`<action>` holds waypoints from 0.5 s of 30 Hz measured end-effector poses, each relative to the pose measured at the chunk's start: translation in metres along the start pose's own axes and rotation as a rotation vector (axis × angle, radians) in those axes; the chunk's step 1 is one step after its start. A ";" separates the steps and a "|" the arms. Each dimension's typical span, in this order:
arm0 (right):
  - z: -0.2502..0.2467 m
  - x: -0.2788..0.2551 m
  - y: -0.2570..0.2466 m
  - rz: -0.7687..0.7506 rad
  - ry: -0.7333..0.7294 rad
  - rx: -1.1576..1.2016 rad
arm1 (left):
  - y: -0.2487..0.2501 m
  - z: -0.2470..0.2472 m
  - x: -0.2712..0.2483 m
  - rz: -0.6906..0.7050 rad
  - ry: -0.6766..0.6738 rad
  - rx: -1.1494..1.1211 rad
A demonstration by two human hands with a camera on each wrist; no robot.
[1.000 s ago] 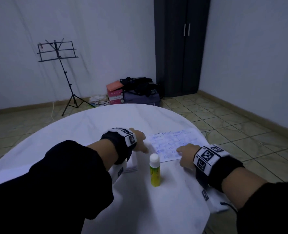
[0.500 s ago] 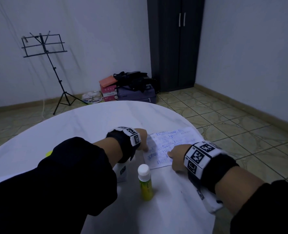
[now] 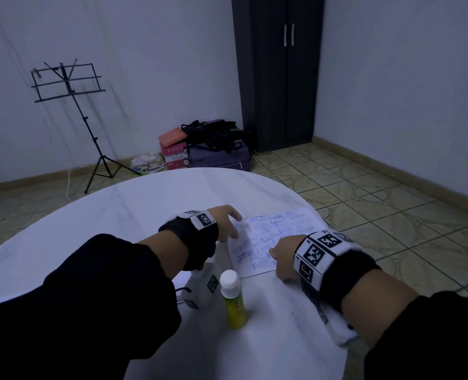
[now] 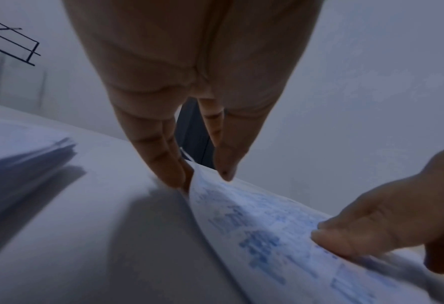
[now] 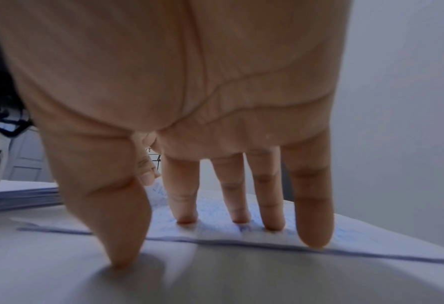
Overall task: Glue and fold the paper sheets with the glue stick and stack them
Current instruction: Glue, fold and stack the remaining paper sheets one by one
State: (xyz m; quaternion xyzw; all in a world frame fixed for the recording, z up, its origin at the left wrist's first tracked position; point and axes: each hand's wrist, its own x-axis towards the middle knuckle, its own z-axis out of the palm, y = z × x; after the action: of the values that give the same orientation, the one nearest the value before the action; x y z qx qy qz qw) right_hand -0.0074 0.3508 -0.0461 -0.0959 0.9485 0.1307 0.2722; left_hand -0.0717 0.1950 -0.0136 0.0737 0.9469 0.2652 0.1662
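Note:
A paper sheet [image 3: 279, 231] covered in blue handwriting lies on the round white table [image 3: 112, 226], right of centre. My left hand [image 3: 234, 226] is at its left edge. In the left wrist view the left hand [image 4: 202, 176] pinches that raised edge of the sheet [image 4: 254, 226] between thumb and fingers. My right hand [image 3: 278, 259] lies on the near edge, with straight fingers [image 5: 270, 224] pressing the sheet [image 5: 215, 230] flat and the thumb on the table. A yellow-green glue stick [image 3: 234, 300] with a white cap stands upright just in front of the sheet, untouched.
A stack of paper sheets [image 4: 33, 156] lies left of my left hand, mostly hidden under that arm in the head view. The table's right edge [image 3: 309, 204] runs close beyond the sheet. A music stand [image 3: 71, 105], bags and a dark wardrobe [image 3: 279, 72] stand by the far wall.
Both hands have stayed at the handwritten sheet while the head view shifted. My left fingers have spread along its left edge. The glue stick has not moved.

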 end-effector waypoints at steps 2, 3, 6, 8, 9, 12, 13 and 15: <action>0.002 0.009 0.001 0.034 0.031 -0.010 | 0.000 0.001 0.001 0.013 -0.041 0.038; 0.007 0.020 0.002 0.085 -0.013 -0.038 | -0.001 0.001 0.001 0.013 -0.052 0.068; 0.015 0.034 0.007 0.104 0.028 -0.021 | 0.000 0.001 -0.005 0.055 -0.028 0.090; 0.027 0.061 0.015 0.122 0.013 0.042 | 0.005 0.001 -0.013 0.160 -0.012 0.148; 0.020 0.050 0.010 0.144 -0.005 0.062 | 0.008 0.001 -0.016 0.224 -0.012 0.203; -0.005 -0.021 -0.011 0.117 0.044 0.159 | 0.013 0.001 -0.024 0.318 -0.022 0.277; -0.007 -0.029 -0.014 0.112 0.061 0.199 | 0.012 0.000 -0.024 0.306 -0.039 0.270; -0.011 -0.037 -0.013 0.121 0.090 0.240 | 0.009 -0.001 -0.024 0.251 -0.110 0.239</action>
State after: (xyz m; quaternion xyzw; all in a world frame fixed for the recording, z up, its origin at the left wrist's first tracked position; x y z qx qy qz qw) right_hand 0.0218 0.3391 -0.0195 -0.0110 0.9726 0.0280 0.2303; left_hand -0.0488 0.1968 -0.0012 0.2248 0.9446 0.1648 0.1733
